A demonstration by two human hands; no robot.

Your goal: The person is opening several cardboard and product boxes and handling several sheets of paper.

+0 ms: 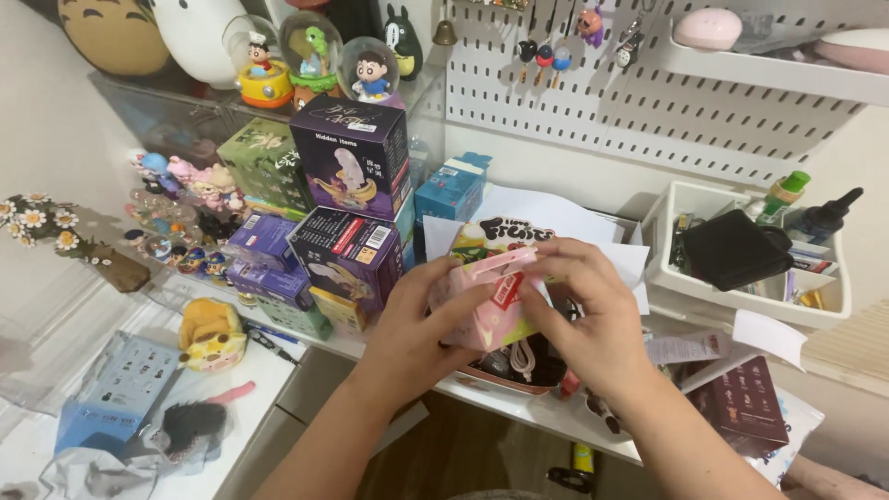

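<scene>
Mid-frame, both hands meet on a small pink box (486, 310). The left hand (417, 329) cups it from the left, fingers curled under and around its side. The right hand (593, 319) clamps it from the right, thumb and fingertips pinched at the top edge near a red-and-white strip on the flap. The box is held in the air above the desk's front edge, tilted, its top toward the upper right of the frame.

As for progress, the box looks barely started: the flap seems lifted or bent at the top, but nothing has come out, and I cannot tell whether the seal is fully broken. Opening it and taking out what is inside both appear to remain.

Just behind the box stands a carton with cartoon fruit (500, 236), partly hidden by the fingers. Under the hands lies a tray (505, 381) with a white cable in it. Left of centre, purple boxes (352, 213) are stacked, with green boxes (267, 162) beside them and snow globes (315, 56) above, in the upper left. A pegboard (630, 102) fills the upper right; a white bin (741, 296) sits below it. A yellow plush (211, 335) lies at lower left.
</scene>
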